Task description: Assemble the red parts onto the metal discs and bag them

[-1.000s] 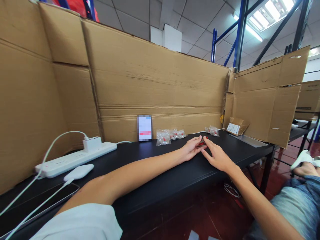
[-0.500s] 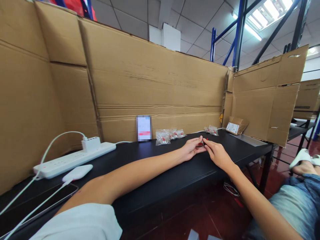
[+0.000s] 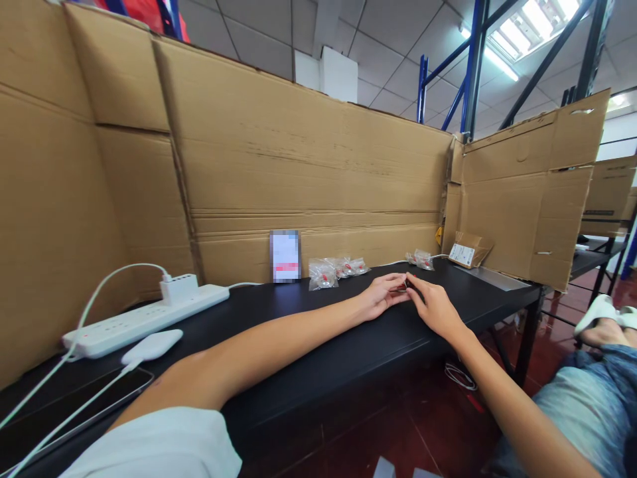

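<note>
Over the black tabletop (image 3: 318,362), my left hand (image 3: 382,297) and my right hand (image 3: 432,304) meet at the fingertips. Between them is a small piece with a metallic glint and a trace of red (image 3: 405,284), mostly hidden by the fingers. My left fingers curl around it from the left, closed on it. The right thumb and index finger pinch at its other side. What kind of piece it is, I cannot make out. Behind my hands lie clear plastic bags with small red and metal parts (image 3: 323,273), and another such bag (image 3: 421,259) sits farther right.
A lit phone (image 3: 285,257) leans against the cardboard wall (image 3: 318,159). At the left are a white power strip (image 3: 144,323), a white cabled device (image 3: 152,346) and a dark-screened device (image 3: 74,411). A labelled brown package (image 3: 470,251) stands back right. Another person's legs (image 3: 582,398) show at right.
Both hands stay almost in place. The fingers have shifted slightly around the small piece, and less of its red shows now.
</note>
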Action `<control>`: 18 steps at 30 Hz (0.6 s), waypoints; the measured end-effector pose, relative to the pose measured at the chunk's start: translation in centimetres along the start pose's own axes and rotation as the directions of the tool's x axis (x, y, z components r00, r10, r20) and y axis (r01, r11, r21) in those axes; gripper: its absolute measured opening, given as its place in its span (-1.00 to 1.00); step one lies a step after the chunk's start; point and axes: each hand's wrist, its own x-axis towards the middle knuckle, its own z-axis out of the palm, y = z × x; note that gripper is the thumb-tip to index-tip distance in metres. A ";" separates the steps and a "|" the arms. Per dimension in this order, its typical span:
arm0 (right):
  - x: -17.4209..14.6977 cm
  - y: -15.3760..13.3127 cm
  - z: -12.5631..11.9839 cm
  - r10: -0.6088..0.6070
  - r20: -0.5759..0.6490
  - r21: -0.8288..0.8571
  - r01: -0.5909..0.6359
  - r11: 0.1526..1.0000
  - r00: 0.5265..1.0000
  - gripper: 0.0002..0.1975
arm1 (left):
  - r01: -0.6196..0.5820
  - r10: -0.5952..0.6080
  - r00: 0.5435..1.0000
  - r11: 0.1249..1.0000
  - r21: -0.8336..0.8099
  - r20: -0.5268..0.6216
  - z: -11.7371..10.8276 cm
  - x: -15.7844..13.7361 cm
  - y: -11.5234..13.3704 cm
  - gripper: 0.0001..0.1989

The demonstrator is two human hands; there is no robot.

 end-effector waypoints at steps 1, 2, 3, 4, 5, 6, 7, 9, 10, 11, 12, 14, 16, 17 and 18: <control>0.0 0.0 0.0 0.024 -0.026 0.012 -0.024 1.000 0.999 -0.60 | -0.003 0.003 1.000 1.000 0.003 0.009 0.0 0.0 0.0 -0.92; 0.0 -0.1 0.0 0.052 -0.054 0.033 -0.050 0.998 0.997 -0.59 | -0.006 0.006 1.000 1.000 0.005 0.020 0.0 -0.1 0.0 -0.91; 0.1 -0.1 0.0 0.082 -0.082 0.068 -0.077 0.995 0.993 -0.60 | -0.007 0.007 0.999 1.000 0.008 0.031 0.0 -0.1 0.0 -0.91; 0.1 0.0 0.0 0.115 -0.103 0.116 -0.103 0.988 0.988 -0.63 | -0.006 0.005 0.999 1.000 0.010 0.042 0.0 -0.1 0.0 -0.91; 0.1 0.1 -0.1 0.153 -0.120 0.174 -0.131 0.976 0.981 -0.66 | -0.004 0.003 0.999 1.000 0.012 0.049 0.0 -0.1 0.0 -0.90; 0.2 0.2 -0.2 0.199 -0.133 0.238 -0.163 0.957 0.971 -0.68 | -0.001 0.000 0.999 1.000 0.014 0.055 0.0 -0.1 -0.1 -0.89; 0.2 0.4 -0.4 0.250 -0.142 0.301 -0.199 0.933 0.958 -0.70 | 0.002 -0.003 0.998 1.000 0.017 0.061 0.0 -0.1 -0.1 -0.88; 0.2 0.9 -0.6 0.351 -0.125 0.415 -0.272 0.868 0.928 -0.67 | 0.005 -0.007 0.997 1.000 0.026 0.079 0.0 -0.1 -0.1 -0.84; 0.2 1.1 -0.7 0.391 -0.087 0.464 -0.310 0.830 0.916 -0.65 | 0.007 -0.010 0.996 0.999 0.035 0.086 0.0 -0.1 -0.1 -0.81; 0.1 1.4 -0.7 0.419 -0.034 0.505 -0.346 0.791 0.907 -0.63 | 0.011 -0.015 0.996 0.999 0.048 0.089 0.0 -0.1 -0.1 -0.78; 0.1 1.7 -0.7 0.435 0.025 0.538 -0.379 0.753 0.900 -0.62 | 0.017 -0.022 0.996 0.998 0.063 0.091 0.0 -0.1 -0.1 -0.75; 0.0 2.0 -0.6 0.444 0.118 0.577 -0.425 0.698 0.888 -0.63 | 0.026 -0.034 0.995 0.996 0.088 0.091 0.1 -0.2 0.0 -0.70; 0.0 2.3 -0.5 0.444 0.146 0.592 -0.438 0.677 0.884 -0.65 | 0.029 -0.038 0.995 0.994 0.102 0.093 0.2 -0.3 0.0 -0.68; 0.0 2.3 -0.5 0.441 0.150 0.598 -0.436 0.672 0.885 -0.66 | 0.028 -0.038 0.995 0.994 0.104 0.097 0.2 -0.3 0.0 -0.68; 0.1 2.3 -0.4 0.434 0.155 0.604 -0.433 0.669 0.887 -0.67 | 0.027 -0.038 0.994 0.994 0.105 0.099 0.3 -0.4 0.0 -0.68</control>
